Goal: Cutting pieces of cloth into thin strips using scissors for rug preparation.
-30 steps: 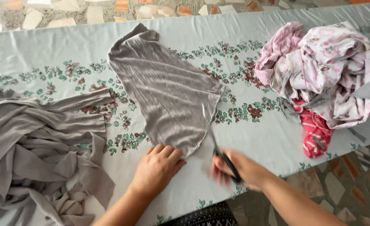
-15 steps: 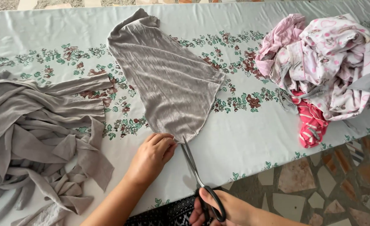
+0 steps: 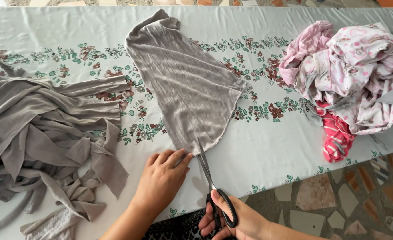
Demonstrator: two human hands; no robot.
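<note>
A grey piece of cloth (image 3: 187,86) lies flat on the table, narrow end far, wide end near me. My left hand (image 3: 163,178) presses flat on the table with its fingertips on the cloth's near edge. My right hand (image 3: 232,220) grips the black handles of a pair of scissors (image 3: 210,180). The steel blades point away from me and their tips are at the near edge of the grey cloth, just right of my left fingertips.
A heap of grey cloth strips (image 3: 41,138) covers the left of the table. A pile of pink and white patterned clothes (image 3: 352,75) with a red piece sits at the right. The tablecloth (image 3: 272,146) is pale with a floral band. Stone floor (image 3: 352,200) lies at the lower right.
My right hand has brought the scissors from the cloth's right side round to its near edge, blades now pointing into the cloth. My left hand stayed on the near edge.
</note>
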